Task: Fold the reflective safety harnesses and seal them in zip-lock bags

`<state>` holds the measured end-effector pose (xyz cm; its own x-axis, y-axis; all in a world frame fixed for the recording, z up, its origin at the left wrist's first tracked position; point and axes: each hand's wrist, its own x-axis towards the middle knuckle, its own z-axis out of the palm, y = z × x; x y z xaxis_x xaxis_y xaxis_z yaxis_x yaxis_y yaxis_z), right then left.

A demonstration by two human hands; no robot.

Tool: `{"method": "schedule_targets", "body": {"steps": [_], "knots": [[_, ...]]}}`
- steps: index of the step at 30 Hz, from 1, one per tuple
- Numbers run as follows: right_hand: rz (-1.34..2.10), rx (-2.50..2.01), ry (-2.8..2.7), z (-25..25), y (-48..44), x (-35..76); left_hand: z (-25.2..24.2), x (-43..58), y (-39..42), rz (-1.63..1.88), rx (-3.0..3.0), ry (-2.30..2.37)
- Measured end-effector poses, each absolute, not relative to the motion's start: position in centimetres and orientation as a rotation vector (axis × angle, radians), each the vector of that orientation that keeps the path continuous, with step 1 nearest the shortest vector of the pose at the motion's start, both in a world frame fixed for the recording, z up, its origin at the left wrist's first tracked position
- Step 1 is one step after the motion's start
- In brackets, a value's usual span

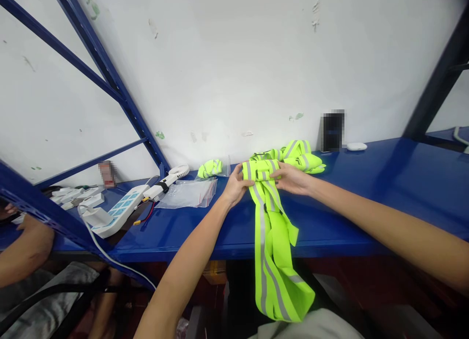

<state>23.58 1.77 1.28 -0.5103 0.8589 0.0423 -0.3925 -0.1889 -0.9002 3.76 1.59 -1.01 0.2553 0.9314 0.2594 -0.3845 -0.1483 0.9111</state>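
Note:
A neon yellow reflective strap harness with grey stripes is held between my two hands, its upper end folded flat. My left hand is closed on the fold's left edge, thumb in front. On the right edge, my right hand pinches the same fold. Long loops of the strap hang over the table's front edge towards my lap. Just behind my hands lies a pile of similar neon straps. Further left, a small rolled neon bundle rests by the wall near clear plastic bags.
On the blue table, a white power strip and a small white fan stand left. A dark phone-like object leans on the wall beside a white case. A co-worker's arm shows beyond the blue frame.

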Motion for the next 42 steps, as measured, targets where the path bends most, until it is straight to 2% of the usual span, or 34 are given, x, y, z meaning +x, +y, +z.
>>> {"method": "schedule_targets", "body": {"steps": [13,21,29,35,42], "knots": [[1.815,-0.693,-1.225,-1.1,1.8,22.3,-1.3,3.5,2.0,1.425,1.265,0.794],[1.688,-0.767,-1.301,-1.0,2.2,22.9,-0.6,3.3,1.4,1.296,1.235,0.759],[1.786,-0.536,-1.463,0.8,1.2,23.7,-0.4,3.3,1.8,1.421,1.208,0.764],[1.562,-0.699,-1.348,0.4,1.6,23.0,-0.4,3.6,1.7,1.492,1.17,0.645],[1.351,-0.734,-1.46,0.0,2.1,23.2,-0.2,4.4,1.1,1.368,1.061,0.623]]}}
